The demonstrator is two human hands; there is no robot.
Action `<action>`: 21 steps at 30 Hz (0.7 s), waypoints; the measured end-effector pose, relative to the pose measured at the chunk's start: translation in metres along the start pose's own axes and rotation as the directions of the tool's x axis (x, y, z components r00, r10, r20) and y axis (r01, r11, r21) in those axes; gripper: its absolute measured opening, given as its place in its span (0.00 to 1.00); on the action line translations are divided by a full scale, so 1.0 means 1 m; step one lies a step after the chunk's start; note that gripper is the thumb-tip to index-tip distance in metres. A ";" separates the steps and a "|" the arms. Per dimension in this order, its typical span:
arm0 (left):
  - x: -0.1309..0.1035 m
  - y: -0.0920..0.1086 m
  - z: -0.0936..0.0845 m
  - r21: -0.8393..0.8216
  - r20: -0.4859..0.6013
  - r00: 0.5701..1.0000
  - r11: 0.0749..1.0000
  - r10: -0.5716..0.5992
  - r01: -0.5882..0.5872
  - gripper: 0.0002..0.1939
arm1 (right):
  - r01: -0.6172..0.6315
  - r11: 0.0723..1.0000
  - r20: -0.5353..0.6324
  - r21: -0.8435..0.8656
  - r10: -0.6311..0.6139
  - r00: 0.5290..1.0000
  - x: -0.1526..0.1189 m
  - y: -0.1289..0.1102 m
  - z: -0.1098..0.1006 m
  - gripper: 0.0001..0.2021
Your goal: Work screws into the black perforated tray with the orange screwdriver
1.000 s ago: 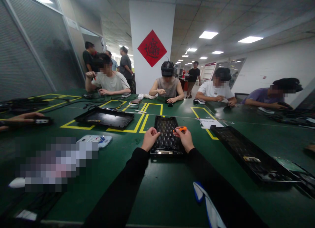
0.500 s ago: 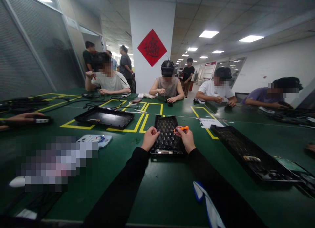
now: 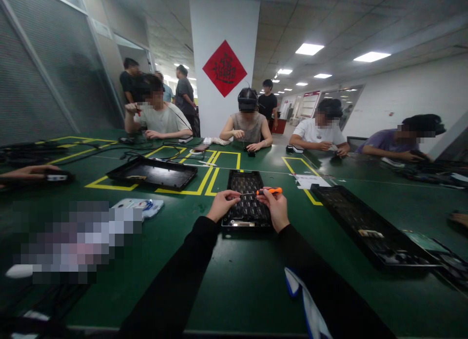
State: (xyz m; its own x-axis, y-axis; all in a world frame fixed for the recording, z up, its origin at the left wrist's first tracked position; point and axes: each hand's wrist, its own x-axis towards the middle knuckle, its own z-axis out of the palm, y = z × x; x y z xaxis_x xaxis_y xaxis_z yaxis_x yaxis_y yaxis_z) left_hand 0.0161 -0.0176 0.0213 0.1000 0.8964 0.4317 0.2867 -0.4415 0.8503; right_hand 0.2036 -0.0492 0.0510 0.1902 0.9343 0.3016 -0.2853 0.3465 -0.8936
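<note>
My right hand (image 3: 277, 208) grips a screwdriver (image 3: 269, 191) with an orange and black handle. Its thin shaft points left, held nearly level. At the shaft's tip, my left hand (image 3: 220, 205) is closed in a pinch; whatever lies between those fingers is too small to make out. Both hands are above a black rectangular plastic housing (image 3: 245, 213), which lies on the table between them. Rows of small raised parts fill the housing, and a pale metallic strip (image 3: 238, 224) sits at its near end.
A black tray-like shell (image 3: 168, 175) lies at the left, and a long black casing (image 3: 361, 227) at the right. Blurred bags (image 3: 146, 208) and cables are on the green table (image 3: 234, 280). A co-worker's hand (image 3: 31, 173) rests far left; several people sit opposite.
The screwdriver's shaft has come level, its tip now at my left fingertips. My left hand has shifted slightly, and the whole view has moved a little.
</note>
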 end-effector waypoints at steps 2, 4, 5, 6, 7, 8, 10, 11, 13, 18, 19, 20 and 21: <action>-0.001 0.000 0.000 0.008 -0.005 1.000 1.000 -0.010 0.010 0.15 | 0.001 1.000 0.000 -0.004 -0.001 1.000 -0.001 0.001 0.000 0.12; -0.001 0.000 0.000 0.010 -0.009 1.000 1.000 -0.010 0.010 0.15 | 0.001 1.000 0.006 -0.008 -0.001 1.000 -0.001 0.002 0.000 0.12; 0.000 0.000 0.000 0.011 -0.013 1.000 1.000 -0.009 0.009 0.15 | 0.002 1.000 0.010 -0.011 -0.002 1.000 -0.002 0.002 0.000 0.13; 0.000 0.000 0.000 0.012 -0.015 1.000 1.000 -0.009 0.009 0.14 | 0.005 1.000 0.015 -0.012 -0.004 1.000 -0.002 0.003 0.000 0.13; 0.000 0.000 0.000 0.013 -0.016 1.000 1.000 -0.010 0.010 0.14 | 0.009 1.000 0.019 -0.010 -0.009 1.000 -0.002 0.003 0.000 0.13; 0.000 0.000 0.000 0.014 -0.015 1.000 1.000 -0.012 0.012 0.14 | 0.015 1.000 0.020 -0.004 -0.015 1.000 -0.002 0.003 -0.001 0.13; 0.000 0.001 -0.001 0.013 -0.007 1.000 1.000 -0.020 0.020 0.14 | 0.040 0.999 -0.002 0.015 -0.040 0.999 -0.003 0.005 -0.001 0.13; 0.000 0.001 -0.001 0.011 0.000 1.000 1.000 -0.022 0.022 0.14 | 0.057 0.998 -0.025 0.023 -0.056 0.998 -0.002 0.005 -0.002 0.13; -0.001 0.002 -0.001 0.004 0.007 1.000 1.000 -0.020 0.020 0.14 | 0.086 0.996 -0.074 0.027 -0.083 0.994 -0.002 0.007 -0.002 0.13; -0.001 0.002 0.000 -0.061 0.000 1.000 0.998 -0.008 0.008 0.14 | 0.072 0.997 -0.099 -0.004 -0.072 0.992 0.000 0.009 -0.003 0.14; -0.001 0.002 0.000 -0.075 0.001 1.000 0.997 -0.011 0.011 0.14 | 0.067 0.998 -0.098 -0.007 -0.067 0.993 -0.001 0.009 -0.003 0.14; 0.000 0.002 0.000 -0.088 0.005 1.000 0.996 -0.017 0.018 0.14 | 0.065 0.998 -0.099 -0.008 -0.065 0.993 -0.001 0.009 -0.003 0.14; 0.000 0.002 0.000 -0.101 0.012 1.000 0.995 -0.024 0.026 0.14 | 0.065 0.998 -0.102 -0.007 -0.065 0.993 -0.001 0.008 -0.002 0.15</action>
State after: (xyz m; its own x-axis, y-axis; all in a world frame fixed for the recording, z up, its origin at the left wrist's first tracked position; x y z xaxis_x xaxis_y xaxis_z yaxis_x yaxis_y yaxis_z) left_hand 0.0169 -0.0186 0.0229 0.1044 0.9074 0.4072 0.1919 -0.4201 0.8870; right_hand 0.2032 -0.0480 0.0428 0.3032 0.8963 0.3237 -0.2654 0.4057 -0.8746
